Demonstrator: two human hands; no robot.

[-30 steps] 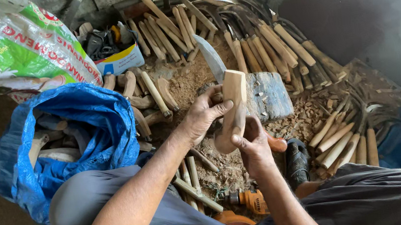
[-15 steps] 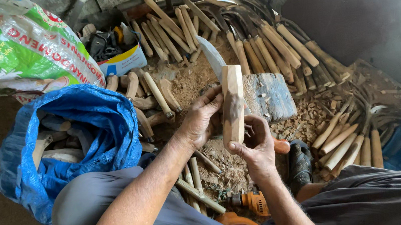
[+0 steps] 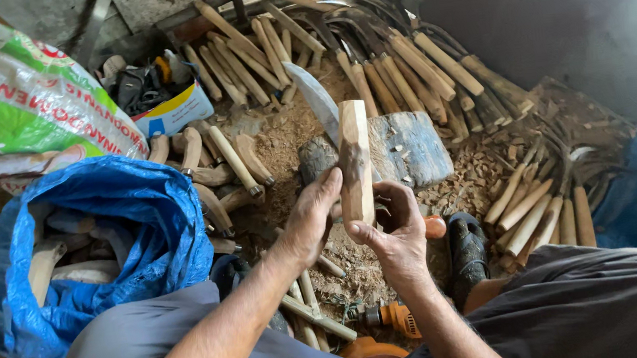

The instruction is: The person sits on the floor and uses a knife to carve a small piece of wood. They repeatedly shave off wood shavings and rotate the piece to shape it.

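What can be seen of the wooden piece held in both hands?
The wooden piece is a pale, roughly shaped length of bare wood, held nearly upright over a chip-strewn floor. The left hand rests against its lower left side; the right hand grips its base, thumb in front. Behind it a grey blade angles up from the chopping block.

A blue sack (image 3: 142,247) of wood pieces sits beside an orange drill (image 3: 394,318).
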